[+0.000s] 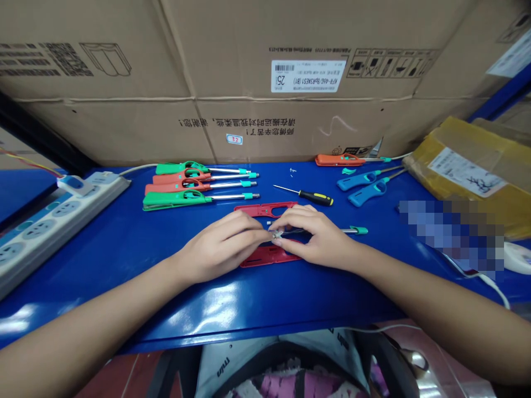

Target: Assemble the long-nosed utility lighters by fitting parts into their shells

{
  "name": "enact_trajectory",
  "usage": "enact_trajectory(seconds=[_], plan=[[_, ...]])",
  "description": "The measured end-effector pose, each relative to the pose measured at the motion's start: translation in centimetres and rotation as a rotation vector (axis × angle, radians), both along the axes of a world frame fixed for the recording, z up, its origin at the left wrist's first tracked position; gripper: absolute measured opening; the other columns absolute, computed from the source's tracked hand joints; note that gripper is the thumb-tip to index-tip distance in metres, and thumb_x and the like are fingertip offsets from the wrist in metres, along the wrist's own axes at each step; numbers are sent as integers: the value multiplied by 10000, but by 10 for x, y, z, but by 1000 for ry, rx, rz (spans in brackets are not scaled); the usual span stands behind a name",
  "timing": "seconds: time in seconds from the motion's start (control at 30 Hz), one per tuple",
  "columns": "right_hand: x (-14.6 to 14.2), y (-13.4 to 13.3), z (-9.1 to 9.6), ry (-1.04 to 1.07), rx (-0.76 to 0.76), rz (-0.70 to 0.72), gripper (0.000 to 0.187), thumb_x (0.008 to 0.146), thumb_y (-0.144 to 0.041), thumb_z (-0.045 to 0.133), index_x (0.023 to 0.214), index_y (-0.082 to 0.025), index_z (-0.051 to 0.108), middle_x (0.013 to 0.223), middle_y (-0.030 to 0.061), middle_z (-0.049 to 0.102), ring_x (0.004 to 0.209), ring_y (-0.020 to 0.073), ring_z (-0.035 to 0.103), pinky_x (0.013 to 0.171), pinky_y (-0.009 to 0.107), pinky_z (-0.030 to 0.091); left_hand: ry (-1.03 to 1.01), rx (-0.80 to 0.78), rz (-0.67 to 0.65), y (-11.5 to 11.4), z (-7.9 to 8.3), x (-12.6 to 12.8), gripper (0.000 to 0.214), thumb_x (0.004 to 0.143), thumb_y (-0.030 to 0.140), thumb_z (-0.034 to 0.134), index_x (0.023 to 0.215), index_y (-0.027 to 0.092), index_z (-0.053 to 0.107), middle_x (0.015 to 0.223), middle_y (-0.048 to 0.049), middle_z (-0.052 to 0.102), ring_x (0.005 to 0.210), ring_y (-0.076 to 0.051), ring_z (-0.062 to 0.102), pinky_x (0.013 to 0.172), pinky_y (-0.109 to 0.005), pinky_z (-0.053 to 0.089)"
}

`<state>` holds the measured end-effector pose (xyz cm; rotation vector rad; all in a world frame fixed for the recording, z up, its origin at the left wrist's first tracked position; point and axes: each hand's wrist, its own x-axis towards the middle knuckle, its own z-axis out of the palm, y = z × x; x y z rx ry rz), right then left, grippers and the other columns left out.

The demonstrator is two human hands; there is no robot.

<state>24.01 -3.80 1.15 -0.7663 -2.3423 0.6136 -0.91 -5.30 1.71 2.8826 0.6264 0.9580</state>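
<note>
Currently, in the head view, we are bending both hands over the middle of a glossy blue tabletop (249,312), and a small, pale, partly see-through part (276,235) is sitting at our fingertips. With our right hand (321,237) we are pinching it between thumb and forefinger. With our left hand (228,243) we are reaching to it from the left, fingers bent and bunched together; its thumb is hiding, so we cannot tell whether that hand is gripping or only touching.

Two red plastic handle halves are lying about our hands: a far red half (255,210) just beyond them and a near red half (259,255) partly under them. A thin metal tube with a teal tip (359,230) is poking out to the right of our right hand.

Farther away, a black-and-yellow-handled screwdriver (316,198) is pointing left. Four long green and orange plastic lighters (178,188) are lying in a row at the far left, beside a white power strip (89,202). At the far right, two blue plastic handles (360,194) are resting near an orange plastic lighter (339,160). Brown printed cardboard (232,50) is standing behind everything.
</note>
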Motion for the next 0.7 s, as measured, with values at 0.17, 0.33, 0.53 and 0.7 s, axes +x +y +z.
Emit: enact_trajectory(seconds=[0.17,0.33,0.53,0.7], plan=[[1,1,-2,-14,10,2,38,923,-211,668,888,-204,679,901,24,732,897,181,642,881,354,413,68,-298,101,2,3,0,390,896,316,701,1232,177,560,1093,-91,677,983,-200,661,848,-304,565],[3,2,-4,-23,39,25,43,932,-219,668,891,-209,673,923,21,730,917,174,650,914,355,409,101,-392,61,7,-1,-2,256,905,361,685,1088,184,709,1016,-75,704,934,-197,672,871,-322,549],[7,3,-2,-28,144,31,50,949,-249,657,913,-220,677,930,27,740,934,178,660,947,369,393,58,-455,56,2,-4,7,199,935,293,642,1084,221,751,1033,-65,706,945,-192,658,874,-330,542],[11,5,3,-75,146,58,61,937,-254,668,985,-220,684,979,33,736,984,184,648,942,369,385,-27,-509,117,3,-5,8,170,930,257,639,1049,199,744,999,-60,717,917,-183,668,863,-327,547]])
